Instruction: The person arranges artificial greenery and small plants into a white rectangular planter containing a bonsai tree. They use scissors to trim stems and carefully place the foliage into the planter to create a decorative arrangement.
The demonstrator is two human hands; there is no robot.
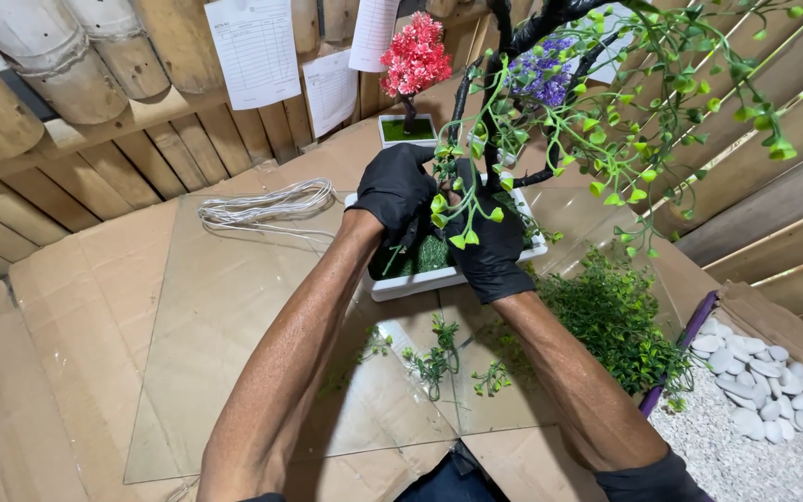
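Soft daylight is filling the scene; glass sheet (234,307) is showing faint glare, edges round it bending w/ wide-angle distortion.

The tree (606,102) runs off the top edge. Its trunk base and the fingertips of both gloved hands (439,218) are hidden by leaves. The box of pebbles (755,409) is cut by the right edge.

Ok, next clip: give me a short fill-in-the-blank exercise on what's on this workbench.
1. Both hands, left hand and right hand, wear ____ gloves.
2. The artificial tree they work on stands in a ____ rectangular pot.
3. The small tree behind has ____ blossoms.
4. The coil of wire lies to the ____ of the pot.

Missing words: black; white; red; left
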